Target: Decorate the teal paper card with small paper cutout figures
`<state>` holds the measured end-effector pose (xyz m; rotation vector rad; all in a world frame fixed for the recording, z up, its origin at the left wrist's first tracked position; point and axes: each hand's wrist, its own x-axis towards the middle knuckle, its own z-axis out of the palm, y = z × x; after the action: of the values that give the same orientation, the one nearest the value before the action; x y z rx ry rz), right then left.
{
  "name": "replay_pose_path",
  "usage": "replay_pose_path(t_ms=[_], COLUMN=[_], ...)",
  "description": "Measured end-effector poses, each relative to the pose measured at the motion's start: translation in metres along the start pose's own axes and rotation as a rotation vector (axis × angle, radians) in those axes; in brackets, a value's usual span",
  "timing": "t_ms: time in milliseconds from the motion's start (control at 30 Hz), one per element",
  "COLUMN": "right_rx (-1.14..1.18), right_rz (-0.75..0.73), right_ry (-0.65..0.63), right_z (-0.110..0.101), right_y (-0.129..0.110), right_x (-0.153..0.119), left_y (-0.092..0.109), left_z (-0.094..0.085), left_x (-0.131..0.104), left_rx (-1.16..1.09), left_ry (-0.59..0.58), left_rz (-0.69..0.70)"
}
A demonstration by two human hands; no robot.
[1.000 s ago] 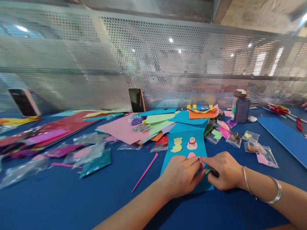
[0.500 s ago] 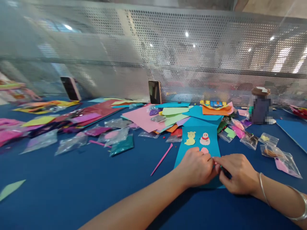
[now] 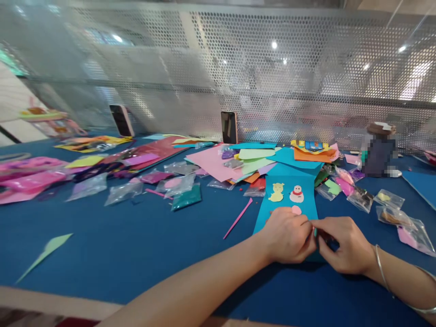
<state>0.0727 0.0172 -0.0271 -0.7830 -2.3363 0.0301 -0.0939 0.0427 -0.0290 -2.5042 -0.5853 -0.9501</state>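
Note:
Over the lower part of a bright blue paper sheet (image 3: 264, 218), my left hand (image 3: 289, 235) is closed, its fingers curled under. My right hand (image 3: 344, 245) meets it there, thumb and forefinger bent in a pinch at the left fingertips. A tiny bit of something shows between them, too small to name. On the sheet above the hands are a flat yellow animal figure (image 3: 276, 192) and a white snowman (image 3: 296, 194) with a red scarf. A pink rounded piece (image 3: 296, 210) lies below the snowman, partly covered by my left hand.
A pink stick tool (image 3: 237, 219) lies left of the sheet. Coloured papers (image 3: 218, 163), clay packets (image 3: 186, 197) and small bags (image 3: 390, 198) spread across the blue table. Two phones (image 3: 229, 127) (image 3: 121, 120) lean on the perforated metal screen (image 3: 190, 100). A green paper scrap (image 3: 51, 247) is at left.
The view has swung left, so everything sits farther right and the table's near edge shows. Both hands stay together over the blue sheet, fingertips slightly shifted.

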Motion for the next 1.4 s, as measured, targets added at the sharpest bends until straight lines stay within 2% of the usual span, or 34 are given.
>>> replay_pose_path(t_ms=[200, 400, 700, 967, 1100, 1400], right_rx=[-0.096, -0.133, -0.190, -0.162, -0.144, -0.059], right_rz=[-0.029, -0.112, -0.192, -0.096, -0.075, 0.077], right_ry=[0.050, 0.071, 0.063, -0.039, 0.004, -0.041], right_z=[0.003, 0.003, -0.001, -0.004, -0.001, -0.004], right_y=[0.005, 0.010, 0.012, 0.013, 0.016, 0.017], right_x=[-0.002, -0.003, -0.003, -0.002, -0.002, -0.001], left_y=[-0.005, -0.005, -0.005, -0.008, -0.011, -0.016], left_z=[-0.005, -0.012, -0.001, 0.000, 0.004, 0.009], left_x=[0.001, 0.000, -0.002, -0.001, 0.001, 0.001], left_rx=[-0.032, -0.095, -0.089, -0.059, -0.036, 0.005], left_ry=[0.032, -0.083, -0.101, -0.101, -0.060, -0.139], left_rz=[0.020, -0.026, -0.012, 0.031, 0.045, -0.067])
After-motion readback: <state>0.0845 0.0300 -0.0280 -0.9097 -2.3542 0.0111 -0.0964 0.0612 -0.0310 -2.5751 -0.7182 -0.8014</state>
